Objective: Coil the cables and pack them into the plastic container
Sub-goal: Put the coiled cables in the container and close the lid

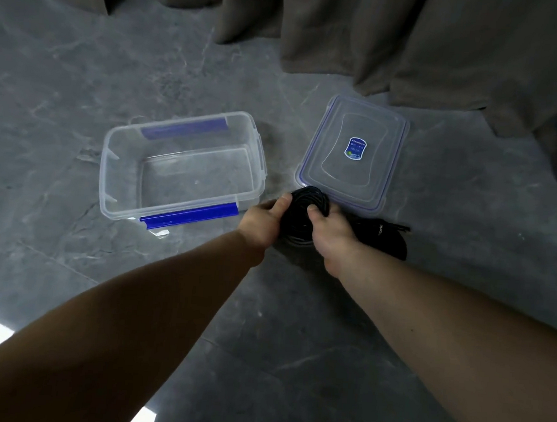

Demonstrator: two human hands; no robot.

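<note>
Right of the plastic container (182, 169): coiled black cable (303, 212), gripped on either side by left hand (267, 220) and right hand (329, 230), fingers curled round it, thumbs on top. Beyond the coil: clear lid (352, 156), flat on grey floor (83, 68). Container open, blue latches.

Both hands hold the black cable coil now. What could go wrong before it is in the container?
1. The black cable coil is held only by the left hand and right hand; a looser grip may let the loops spring open.
2. A black item lies beside the coil; it may snag.
3. The coil overlaps the lid and may drag it.
</note>
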